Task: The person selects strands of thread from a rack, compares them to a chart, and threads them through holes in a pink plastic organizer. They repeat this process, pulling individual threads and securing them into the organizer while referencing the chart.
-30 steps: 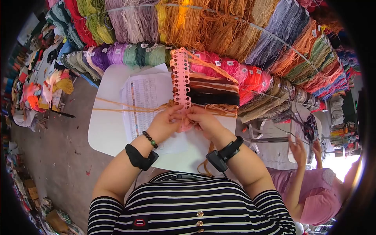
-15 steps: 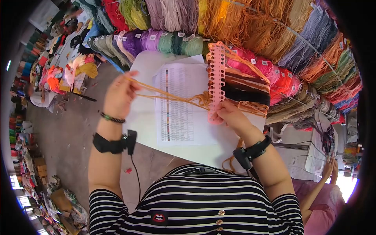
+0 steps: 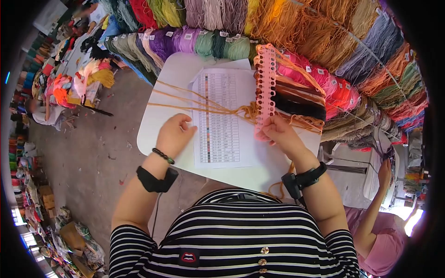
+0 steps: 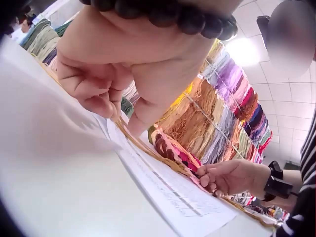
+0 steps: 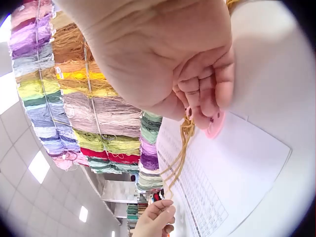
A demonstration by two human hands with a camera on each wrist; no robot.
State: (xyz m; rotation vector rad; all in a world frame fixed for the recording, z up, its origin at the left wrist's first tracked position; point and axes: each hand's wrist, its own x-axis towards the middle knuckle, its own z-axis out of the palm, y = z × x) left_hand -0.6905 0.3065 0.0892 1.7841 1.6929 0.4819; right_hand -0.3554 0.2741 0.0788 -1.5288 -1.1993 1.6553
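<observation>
The pink perforated strip (image 3: 265,78) lies on the table's right part, its lower end pinched by my right hand (image 3: 280,134). Tan threads (image 3: 218,109) bunch at the strip's left edge and trail left across the paper sheets. My left hand (image 3: 175,136) is just below these threads, fingers loosely bent, with a gap between thumb and fingers. In the left wrist view, the tan threads (image 4: 148,149) pass beneath the fingertips of my left hand (image 4: 123,69). Orange, brown and black threads (image 3: 301,105) hang from the strip's right side.
Printed sheets (image 3: 225,148) lie on the white table (image 3: 160,123). Tagged yarn bundles (image 3: 204,45) line its far side. Another person in pink (image 3: 382,236) sits at the right by a second table. Piled coloured yarn (image 3: 65,90) is at the far left.
My left hand has let go of the tan threads and come down and right from the far left. The threads now lie spread leftward. My right hand stays on the strip.
</observation>
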